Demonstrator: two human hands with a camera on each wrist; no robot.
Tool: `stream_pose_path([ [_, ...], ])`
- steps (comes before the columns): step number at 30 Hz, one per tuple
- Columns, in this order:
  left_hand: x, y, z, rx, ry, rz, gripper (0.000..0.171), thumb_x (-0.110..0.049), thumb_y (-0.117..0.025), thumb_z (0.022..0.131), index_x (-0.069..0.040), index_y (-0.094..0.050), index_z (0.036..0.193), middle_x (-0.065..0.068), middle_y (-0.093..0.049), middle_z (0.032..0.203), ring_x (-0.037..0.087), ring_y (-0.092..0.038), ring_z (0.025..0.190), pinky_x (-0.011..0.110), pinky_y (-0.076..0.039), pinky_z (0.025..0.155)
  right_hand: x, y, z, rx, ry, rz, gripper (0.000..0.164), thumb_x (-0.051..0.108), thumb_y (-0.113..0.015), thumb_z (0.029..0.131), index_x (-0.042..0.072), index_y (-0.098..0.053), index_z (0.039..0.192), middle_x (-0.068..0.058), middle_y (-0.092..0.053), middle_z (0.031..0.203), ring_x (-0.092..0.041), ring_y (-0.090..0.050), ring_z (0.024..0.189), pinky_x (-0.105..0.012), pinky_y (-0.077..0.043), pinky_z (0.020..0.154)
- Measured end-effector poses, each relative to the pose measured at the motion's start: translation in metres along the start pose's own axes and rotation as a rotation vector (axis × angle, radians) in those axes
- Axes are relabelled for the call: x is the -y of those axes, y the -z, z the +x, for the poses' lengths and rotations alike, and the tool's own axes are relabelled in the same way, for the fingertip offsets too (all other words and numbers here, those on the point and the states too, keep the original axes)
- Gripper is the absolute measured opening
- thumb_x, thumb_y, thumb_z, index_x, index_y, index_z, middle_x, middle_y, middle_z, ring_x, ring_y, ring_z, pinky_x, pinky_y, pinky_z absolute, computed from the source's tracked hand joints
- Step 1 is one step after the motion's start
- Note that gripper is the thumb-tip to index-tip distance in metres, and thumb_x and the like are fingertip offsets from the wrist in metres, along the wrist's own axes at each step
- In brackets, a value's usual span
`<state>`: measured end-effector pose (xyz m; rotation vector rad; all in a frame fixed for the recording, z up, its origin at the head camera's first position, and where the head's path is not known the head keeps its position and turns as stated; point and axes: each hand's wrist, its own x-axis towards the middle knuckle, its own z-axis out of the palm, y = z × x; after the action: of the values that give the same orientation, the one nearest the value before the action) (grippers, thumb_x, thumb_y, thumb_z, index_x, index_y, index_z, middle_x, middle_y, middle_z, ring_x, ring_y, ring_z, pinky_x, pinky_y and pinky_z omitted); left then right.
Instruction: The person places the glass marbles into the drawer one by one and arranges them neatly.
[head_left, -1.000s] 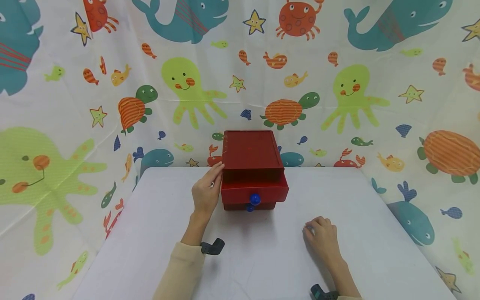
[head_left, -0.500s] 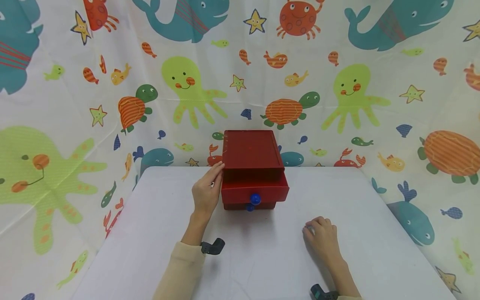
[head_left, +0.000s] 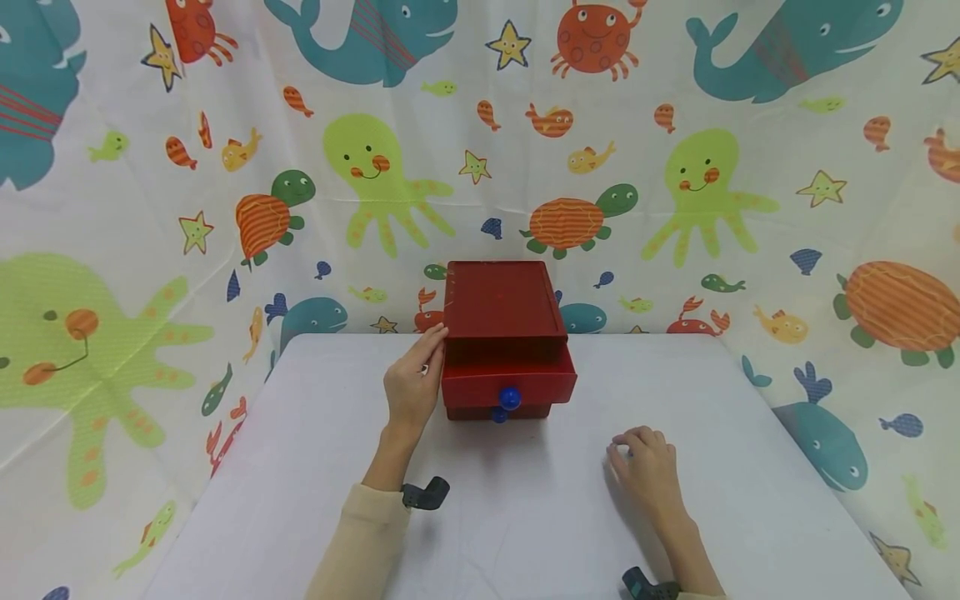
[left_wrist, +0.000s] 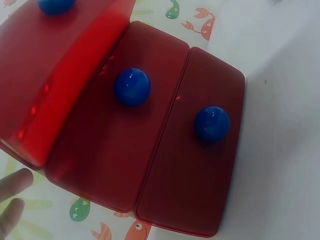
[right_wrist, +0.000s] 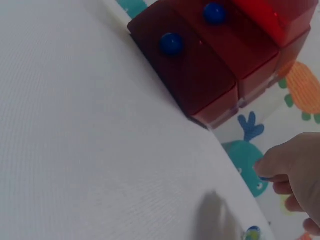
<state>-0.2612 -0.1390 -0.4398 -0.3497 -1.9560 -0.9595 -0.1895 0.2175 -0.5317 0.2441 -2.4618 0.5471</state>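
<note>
A red drawer cabinet (head_left: 501, 300) stands at the back middle of the table, its top drawer (head_left: 510, 389) pulled out toward me. In the left wrist view, two lower drawers with round blue knobs (left_wrist: 132, 87) sit flush in the front. My left hand (head_left: 412, 387) rests with extended fingers against the cabinet's left side. Right of the cabinet and nearer to me, my right hand (head_left: 647, 471) hovers low over the table. Its thumb and fingers pinch a small blue thing (right_wrist: 266, 178), mostly hidden by the fingertips.
The white table (head_left: 525, 517) runs up to a cloth backdrop (head_left: 420, 192) printed with sea animals. A dark wrist camera (head_left: 426, 493) is strapped on the left wrist, another (head_left: 649, 585) on the right.
My right hand has shifted slightly up in the head view, still pinching the small blue thing. The left hand, cabinet and pulled-out drawer stay put.
</note>
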Motion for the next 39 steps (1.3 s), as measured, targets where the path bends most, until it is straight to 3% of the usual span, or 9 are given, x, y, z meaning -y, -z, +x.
stream_pose_path([
  [16, 0.000, -0.002, 0.000, -0.005, 0.001, -0.007, 0.029, -0.012, -0.066, 0.097, -0.011, -0.072, 0.125, 0.005, -0.072, 0.125, 0.023, -0.072, 0.110, 0.032, -0.062, 0.073, 0.003, 0.007, 0.013, -0.145, 0.112, 0.039, 0.019, 0.002, -0.085, 0.070, 0.000, -0.073, 0.084, -0.014, -0.066, 0.087, -0.028, -0.057, 0.077, -0.033, -0.034, 0.063],
  [24, -0.001, -0.001, -0.001, 0.020, 0.033, -0.005, 0.029, -0.015, -0.064, 0.099, -0.013, -0.071, 0.127, 0.003, -0.071, 0.128, 0.018, -0.071, 0.112, 0.032, -0.062, 0.074, 0.011, 0.015, 0.018, -0.154, 0.116, 0.072, 0.019, 0.002, -0.085, 0.071, 0.000, -0.072, 0.085, -0.014, -0.066, 0.089, -0.028, -0.057, 0.080, -0.033, -0.035, 0.066],
  [32, 0.003, -0.004, 0.000, -0.032, -0.027, -0.026, 0.027, -0.008, -0.066, 0.096, -0.009, -0.073, 0.122, 0.005, -0.073, 0.123, 0.020, -0.073, 0.106, 0.029, -0.061, 0.069, 0.016, 0.020, 0.022, -0.146, 0.099, 0.124, 0.016, 0.003, -0.082, 0.074, 0.000, -0.072, 0.087, -0.015, -0.066, 0.091, -0.032, -0.058, 0.085, -0.037, -0.037, 0.069],
  [39, 0.003, -0.004, -0.001, -0.031, -0.026, -0.025, 0.028, -0.009, -0.067, 0.096, -0.011, -0.073, 0.123, 0.004, -0.073, 0.124, 0.020, -0.073, 0.106, 0.026, -0.061, 0.070, 0.020, 0.025, 0.026, -0.177, 0.126, 0.138, 0.018, 0.001, -0.083, 0.073, 0.000, -0.071, 0.087, -0.015, -0.066, 0.091, -0.032, -0.059, 0.084, -0.036, -0.037, 0.069],
])
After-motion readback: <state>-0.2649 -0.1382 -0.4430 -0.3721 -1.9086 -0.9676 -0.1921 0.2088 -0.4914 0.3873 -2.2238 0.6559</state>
